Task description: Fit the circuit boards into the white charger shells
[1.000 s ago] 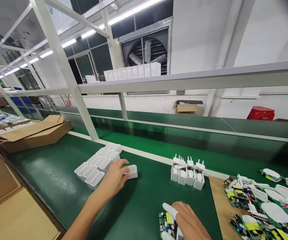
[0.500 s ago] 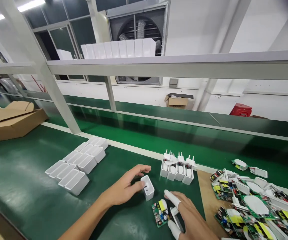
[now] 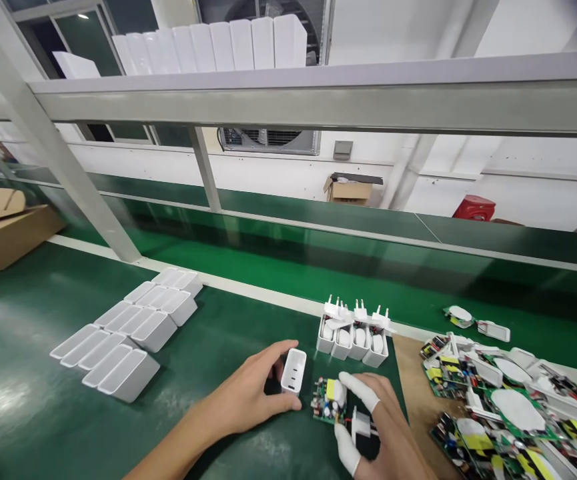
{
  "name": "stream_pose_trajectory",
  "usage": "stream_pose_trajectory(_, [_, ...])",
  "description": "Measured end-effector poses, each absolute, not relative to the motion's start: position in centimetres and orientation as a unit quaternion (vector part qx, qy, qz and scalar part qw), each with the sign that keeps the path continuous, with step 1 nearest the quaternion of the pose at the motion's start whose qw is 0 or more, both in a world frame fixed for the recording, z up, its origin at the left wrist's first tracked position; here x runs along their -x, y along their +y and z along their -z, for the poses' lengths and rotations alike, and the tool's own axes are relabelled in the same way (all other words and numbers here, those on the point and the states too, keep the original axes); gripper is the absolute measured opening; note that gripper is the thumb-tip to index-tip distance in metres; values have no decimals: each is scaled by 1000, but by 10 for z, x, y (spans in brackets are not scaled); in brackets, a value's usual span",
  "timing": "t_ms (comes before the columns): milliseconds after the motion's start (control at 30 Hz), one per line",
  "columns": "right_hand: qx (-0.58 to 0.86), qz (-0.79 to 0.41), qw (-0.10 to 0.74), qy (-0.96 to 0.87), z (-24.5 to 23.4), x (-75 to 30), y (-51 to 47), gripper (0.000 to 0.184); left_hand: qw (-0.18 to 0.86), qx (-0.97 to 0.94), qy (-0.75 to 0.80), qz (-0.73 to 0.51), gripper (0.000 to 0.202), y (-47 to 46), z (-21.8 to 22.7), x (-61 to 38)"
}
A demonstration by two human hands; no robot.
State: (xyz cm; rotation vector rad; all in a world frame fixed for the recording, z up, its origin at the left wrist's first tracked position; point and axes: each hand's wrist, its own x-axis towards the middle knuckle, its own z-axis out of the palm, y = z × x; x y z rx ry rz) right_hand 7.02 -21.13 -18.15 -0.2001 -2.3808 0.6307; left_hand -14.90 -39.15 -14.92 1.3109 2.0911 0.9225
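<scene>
My left hand [image 3: 255,390] has its thumb and fingers curled around a small white charger housing [image 3: 293,371], whose slotted end faces up toward me. With white covers on its thumb and forefinger, my right hand [image 3: 383,420] pinches the edge of a green circuit board [image 3: 329,400] carrying yellow and blue parts. A white plug piece [image 3: 361,424] hangs by it, joined by short wires, partly within the curl of my right hand. The housing and the board are close together but apart.
Rows of white housings [image 3: 131,327] stand on the left of the green table. Behind my hands are several housings with plug pieces [image 3: 353,337] on top. Circuit boards [image 3: 508,400] lie piled at right on a brown board [image 3: 411,373]. A metal shelf beam [image 3: 288,107] crosses above.
My left fingers have closed around the housing and turned it slightly. My right hand has raised and tilted the circuit board, with its plug piece now showing. The view has tipped downward.
</scene>
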Motion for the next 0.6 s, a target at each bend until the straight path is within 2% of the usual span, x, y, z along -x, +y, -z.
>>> stream_pose_trajectory(100, [96,-205,375,-899,173,-71,-215,52,188,-540,734,-367,72,-386,148,143])
stream_pose_trajectory(233, [72,-184,403,-894,166,-72,-225,55,136,-593,689,-394,70,-383,146,134])
stream_pose_trajectory(467, [70,-137,374,-914,176,-73,-231,68,113,-619,678,-381,71,-383,150,125])
stream_pose_trajectory(600, [65,-114,381,-915,181,-72,-228,67,96,-629,671,-381,71,-381,151,125])
